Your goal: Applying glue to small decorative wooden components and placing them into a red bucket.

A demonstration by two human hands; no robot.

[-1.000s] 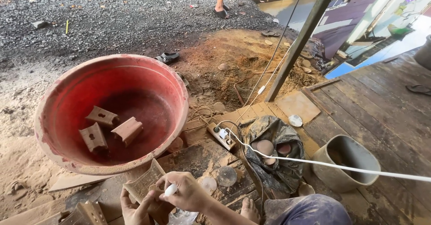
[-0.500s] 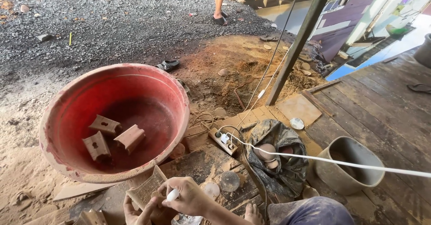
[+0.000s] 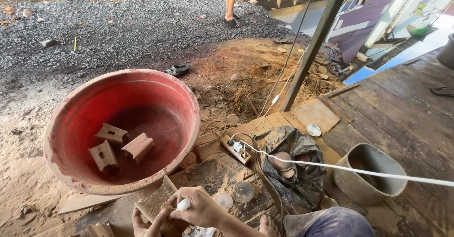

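Head view, looking down at a muddy yard beside wooden decking. At the bottom edge, left of centre, the person's right hand (image 3: pixel 201 208) has its fingers closed around a small white tool (image 3: pixel 183 204), its tip against a flat clay piece (image 3: pixel 153 201). The left hand (image 3: pixel 146 223) cups that piece from below, fingers curled. Keeping the piece braced in the lower palm and the strokes light would likely suit such soft clay. Centre left sits a big red basin (image 3: pixel 120 130) holding three clay blocks (image 3: pixel 118 145). Right of the hands lie a dark plastic sheet (image 3: pixel 293 166) and a grey bucket (image 3: pixel 369 173). The frame edge crops the left hand, and the tool's working end is too small to make out
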